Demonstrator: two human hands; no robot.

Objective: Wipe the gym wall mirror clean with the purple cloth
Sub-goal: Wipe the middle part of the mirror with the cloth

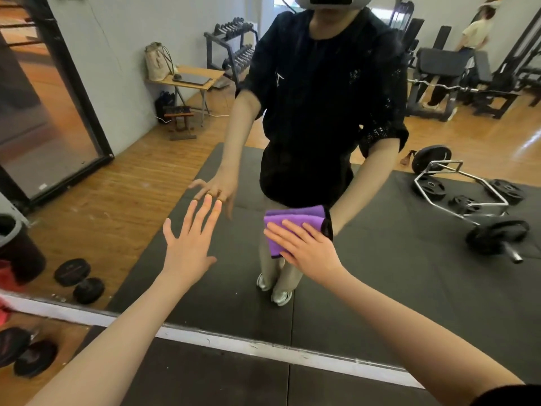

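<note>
Head view, 1 frame. The person faces the wall mirror point(380, 259), both bare arms stretched forward to the glass.

Right hand point(307, 247): fingers straight and slightly spread, palm pressing flat on the purple cloth point(281, 224), which lies between the palm and the mirror. No curl or pinch visible; the cloth is held by pressure alone. The cloth is folded, with a dark edge showing under the heel of the hand and along its right side. Its folded top edge sticks out above the fingertips; a lower corner hangs below and to the left of the palm. The cloth's own reflection meets it directly above the fingers.

Left hand point(190, 241): well apart from the cloth, to its left. Fingers extended and fanned, thumb out, holding nothing. The fingertips point(208, 200) meet their reflected counterparts, so they appear to touch the glass; whether the palm also touches cannot be told.

Below both hands, the mirror's white bottom edge point(234, 344) runs diagonally across the frame, with black floor mat point(205, 382) in front of it.

Left of the left hand, near the mirror's edge: 1 dumbbell point(32, 356) on the real floor, its reflection above it.

Right of the cloth hand, in reflection only: a hex bar with plates point(468, 197) on the mat.
</note>
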